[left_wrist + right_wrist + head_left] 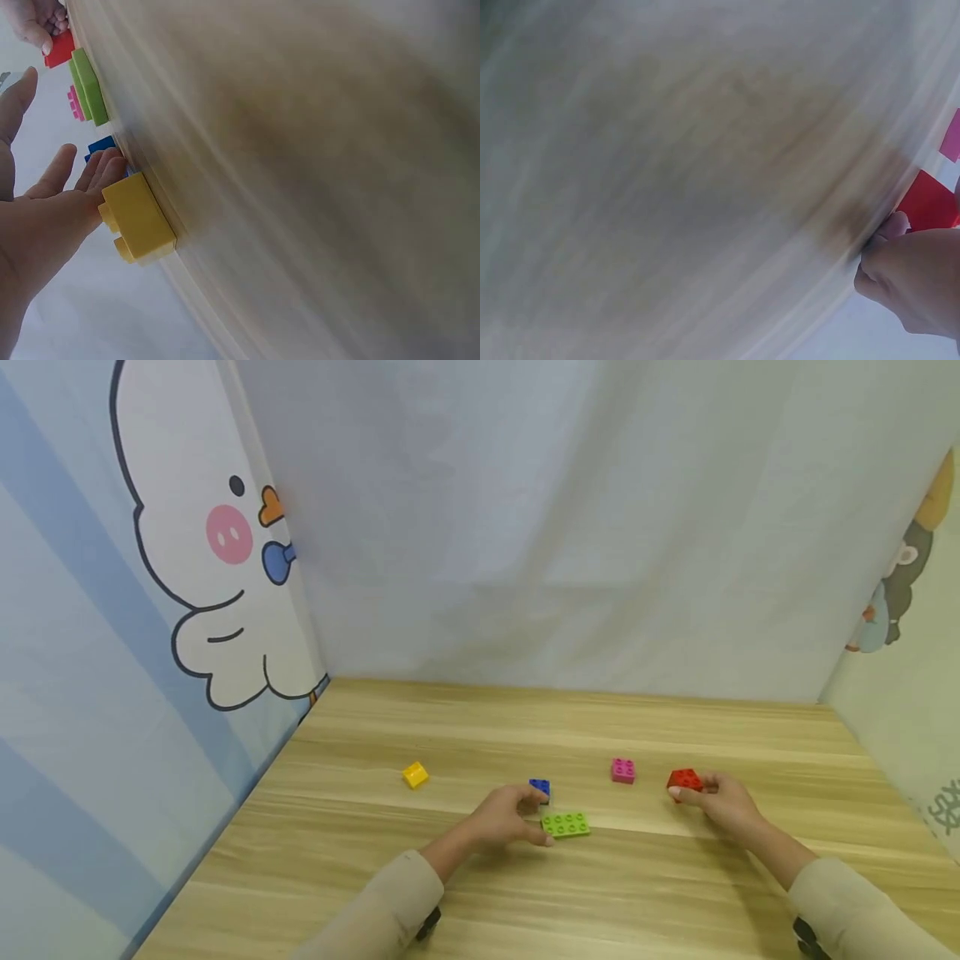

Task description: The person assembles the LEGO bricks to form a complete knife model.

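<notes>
My left hand (504,818) reaches over the table with thumb and fingers spread apart, nothing between them. Its fingertips are by the blue brick (539,790), partly behind them; its thumb tip is at the left end of the long green brick (566,825). In the left wrist view a gap shows between thumb and fingers. Farther right, my right hand (726,804) pinches the red brick (684,781) between thumb and fingers. The right wrist view shows the red brick (928,201) at the fingertips of that hand (915,274).
A yellow brick (415,775) lies to the left on the wooden table (360,735), and a pink brick (623,770) lies between the blue and red ones. A pale curtain (555,527) hangs behind the table; printed curtains stand at both sides.
</notes>
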`<state>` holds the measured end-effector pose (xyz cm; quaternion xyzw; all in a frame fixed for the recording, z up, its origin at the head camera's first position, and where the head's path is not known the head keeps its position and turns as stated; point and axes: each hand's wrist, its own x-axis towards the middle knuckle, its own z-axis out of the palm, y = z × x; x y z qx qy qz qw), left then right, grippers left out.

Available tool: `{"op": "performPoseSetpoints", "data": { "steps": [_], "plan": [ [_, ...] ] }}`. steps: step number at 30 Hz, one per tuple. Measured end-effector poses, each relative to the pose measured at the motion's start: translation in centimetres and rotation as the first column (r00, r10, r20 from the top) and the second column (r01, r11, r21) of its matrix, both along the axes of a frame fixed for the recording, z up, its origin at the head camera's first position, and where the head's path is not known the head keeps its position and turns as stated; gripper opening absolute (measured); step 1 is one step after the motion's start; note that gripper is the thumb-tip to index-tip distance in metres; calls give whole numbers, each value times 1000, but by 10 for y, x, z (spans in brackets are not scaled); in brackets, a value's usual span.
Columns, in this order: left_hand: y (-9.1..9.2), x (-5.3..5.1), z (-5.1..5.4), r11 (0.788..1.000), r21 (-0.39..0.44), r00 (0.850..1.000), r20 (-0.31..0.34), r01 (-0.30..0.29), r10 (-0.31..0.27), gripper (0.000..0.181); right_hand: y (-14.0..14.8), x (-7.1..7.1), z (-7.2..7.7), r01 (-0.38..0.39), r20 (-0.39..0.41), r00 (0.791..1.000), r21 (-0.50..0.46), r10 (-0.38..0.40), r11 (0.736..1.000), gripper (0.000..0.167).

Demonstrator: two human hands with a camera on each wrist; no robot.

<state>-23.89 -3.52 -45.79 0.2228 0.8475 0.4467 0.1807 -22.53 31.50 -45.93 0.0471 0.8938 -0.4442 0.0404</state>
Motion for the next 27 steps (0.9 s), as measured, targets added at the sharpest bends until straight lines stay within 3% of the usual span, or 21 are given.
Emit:
{"op": "performPoseSetpoints", "data": {
  "steps": [8, 13, 22, 27],
  "plan": [
    [8, -13, 3, 998, -64, 1000, -9, 16, -16, 61, 2, -2, 1, -16, -22, 1000, 12, 16, 1000, 52],
    [13, -19, 0, 994, -109, 999, -37, 11, -15, 58, 1, -1, 0, -17, -36, 999, 11, 18, 1000, 52],
    [17, -19, -5, 977, -209, 992, -112, 41, -65, 37, 0, 1, -4, -13, -33, 999, 23, 14, 1000, 54],
    [18, -19, -3, 979, -199, 989, -123, 53, -78, 33, 0, 1, -1, -11, -35, 999, 12, 11, 1000, 54]
  ]
}}
